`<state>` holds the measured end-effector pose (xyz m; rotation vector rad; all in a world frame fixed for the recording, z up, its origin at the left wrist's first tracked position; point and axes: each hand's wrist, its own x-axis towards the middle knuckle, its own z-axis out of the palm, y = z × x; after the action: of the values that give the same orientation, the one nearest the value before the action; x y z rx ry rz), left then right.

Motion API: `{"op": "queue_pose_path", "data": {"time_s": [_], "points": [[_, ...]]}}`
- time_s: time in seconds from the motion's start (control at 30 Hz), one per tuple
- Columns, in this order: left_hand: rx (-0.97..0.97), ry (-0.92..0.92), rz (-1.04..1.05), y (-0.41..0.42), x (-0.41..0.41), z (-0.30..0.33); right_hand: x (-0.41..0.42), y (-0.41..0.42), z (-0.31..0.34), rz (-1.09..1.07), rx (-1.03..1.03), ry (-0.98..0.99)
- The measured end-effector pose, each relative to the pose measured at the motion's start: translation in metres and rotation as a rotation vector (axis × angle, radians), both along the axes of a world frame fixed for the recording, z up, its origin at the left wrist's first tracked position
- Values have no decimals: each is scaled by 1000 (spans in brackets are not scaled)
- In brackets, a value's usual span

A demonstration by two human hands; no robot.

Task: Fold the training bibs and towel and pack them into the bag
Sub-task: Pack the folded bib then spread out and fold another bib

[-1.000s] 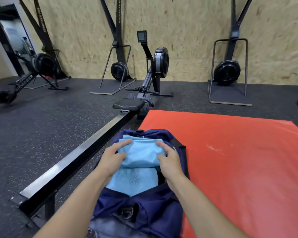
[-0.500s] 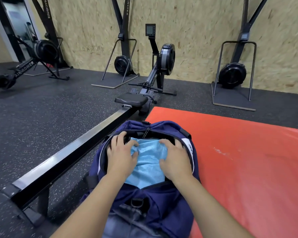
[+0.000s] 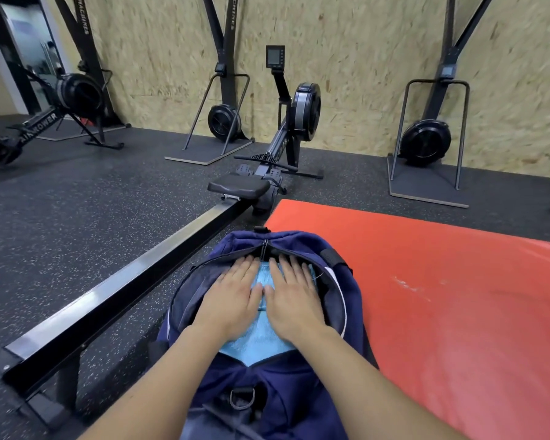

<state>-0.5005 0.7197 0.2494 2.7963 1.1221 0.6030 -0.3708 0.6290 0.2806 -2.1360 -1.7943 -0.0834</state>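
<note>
Towel (image 3: 261, 339), light blue, lies inside the open navy bag (image 3: 302, 395), pressed down by both hands. Left hand (image 3: 235, 296) and right hand (image 3: 294, 296) lie flat side by side, grip released, fingers straight toward the zipper end. Bag sits between a rower rail (image 3: 115, 290) and a red mat (image 3: 442, 296).
</note>
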Motion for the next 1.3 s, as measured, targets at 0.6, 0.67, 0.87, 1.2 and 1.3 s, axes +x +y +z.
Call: {"op": "queue_pose_path", "data": {"time_s": [0.6,0.67,0.87,1.2,1.3], "points": [[-214,-67,-13,-5,0,-18,-1,5,-32,-50,-24,38],[-223,-50,-3,-7,-1,-8,1,2,-22,-31,-57,59],[-170,-151,-22,-39,-10,32,1,-27,9,77,23,246],[-122,-291,-143,-140,10,130,28,-130,105,94,167,300],[-165,-394,-208,-185,31,147,53,-186,126,49,215,268]]}}
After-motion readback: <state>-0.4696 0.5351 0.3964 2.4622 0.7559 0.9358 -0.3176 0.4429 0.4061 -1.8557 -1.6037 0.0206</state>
